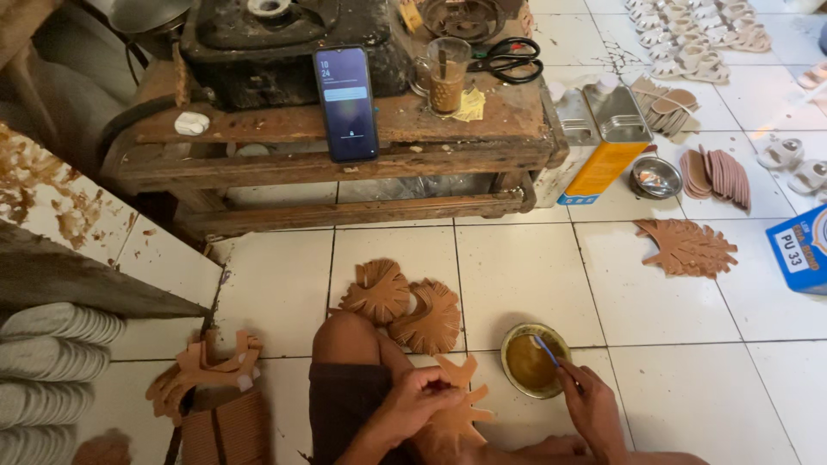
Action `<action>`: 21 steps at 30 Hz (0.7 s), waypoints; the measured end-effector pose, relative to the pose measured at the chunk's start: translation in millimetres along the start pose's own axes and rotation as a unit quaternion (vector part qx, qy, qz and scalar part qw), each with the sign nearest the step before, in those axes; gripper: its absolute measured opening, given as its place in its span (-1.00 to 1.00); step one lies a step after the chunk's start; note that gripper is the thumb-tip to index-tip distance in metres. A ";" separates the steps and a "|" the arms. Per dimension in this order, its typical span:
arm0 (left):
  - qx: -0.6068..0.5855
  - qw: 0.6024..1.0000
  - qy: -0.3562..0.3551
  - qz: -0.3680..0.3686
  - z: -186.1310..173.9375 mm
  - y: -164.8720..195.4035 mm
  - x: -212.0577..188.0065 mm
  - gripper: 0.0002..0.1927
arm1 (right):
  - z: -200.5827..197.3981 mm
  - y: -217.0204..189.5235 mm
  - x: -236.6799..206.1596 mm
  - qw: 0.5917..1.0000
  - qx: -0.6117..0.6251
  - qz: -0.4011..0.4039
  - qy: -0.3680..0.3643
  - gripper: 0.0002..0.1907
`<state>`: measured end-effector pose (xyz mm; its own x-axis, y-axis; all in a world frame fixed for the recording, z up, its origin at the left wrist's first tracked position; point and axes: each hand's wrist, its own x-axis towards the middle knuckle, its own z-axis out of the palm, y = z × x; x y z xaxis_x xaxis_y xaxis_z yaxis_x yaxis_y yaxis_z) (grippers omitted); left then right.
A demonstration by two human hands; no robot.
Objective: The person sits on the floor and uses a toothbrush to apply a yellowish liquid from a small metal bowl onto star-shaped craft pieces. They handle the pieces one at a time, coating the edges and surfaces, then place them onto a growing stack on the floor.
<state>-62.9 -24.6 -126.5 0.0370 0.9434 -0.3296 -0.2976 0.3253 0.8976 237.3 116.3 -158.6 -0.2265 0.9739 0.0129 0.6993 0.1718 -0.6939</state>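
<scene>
My left hand grips a fan of several brown leather strips held over my knee at the bottom middle. My right hand holds a small blue-handled brush whose tip dips into a round tin of brownish glue on the white tiled floor. Two fanned bundles of brown strips lie on the tiles just beyond my knee.
A low wooden bench carries a phone, a glass of drink, scissors and a black machine. Rectangular cans, a metal bowl, sole stacks, a strip bundle, more cut pieces and pale soles lie around.
</scene>
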 end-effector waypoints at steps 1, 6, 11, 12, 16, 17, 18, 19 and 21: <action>0.034 0.999 -0.001 0.008 -1.4 4.1 -1.2 -0.80 | 0.3 0.0 0.5 1.000 -0.003 0.006 -0.002 -0.71; -0.044 0.998 0.028 -0.030 -8.5 17.8 -12.3 -0.80 | 0.4 0.3 -0.2 0.999 -0.003 -0.037 0.014 -0.73; -0.073 0.997 0.034 0.019 -0.9 15.7 -15.0 -0.82 | -2.0 -1.5 -2.8 0.999 0.026 -0.038 0.002 -0.72; -0.085 0.996 0.033 0.015 1.2 15.6 -14.2 -0.82 | -1.9 -1.5 -2.2 0.999 0.026 -0.025 -0.005 -0.72; -0.106 0.992 0.066 0.002 3.4 21.1 -5.6 -0.81 | 0.9 4.1 3.3 0.999 0.013 -0.024 -0.022 -0.71; -0.107 0.991 0.085 0.006 2.3 23.2 -2.6 -0.81 | 0.6 7.0 3.1 0.999 0.003 -0.032 -0.023 -0.71; -0.108 0.989 0.104 0.005 -1.0 27.0 0.7 -0.81 | 1.5 8.7 4.7 0.998 -0.047 -0.025 -0.024 -0.82; -0.109 0.986 0.122 -0.005 -2.3 28.9 1.0 -0.81 | 1.4 10.5 4.7 0.995 -0.097 -0.010 -0.032 -0.71; -0.110 0.986 0.122 -0.007 -6.6 34.1 0.4 -0.82 | 1.3 9.4 6.5 0.991 -0.077 -0.111 -0.020 -0.80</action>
<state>-79.3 -13.5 -97.9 -0.1806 0.8861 -0.4269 -0.4993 0.2913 0.8160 241.6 124.1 -166.0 -0.4111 0.9035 0.1210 0.7243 0.4044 -0.5584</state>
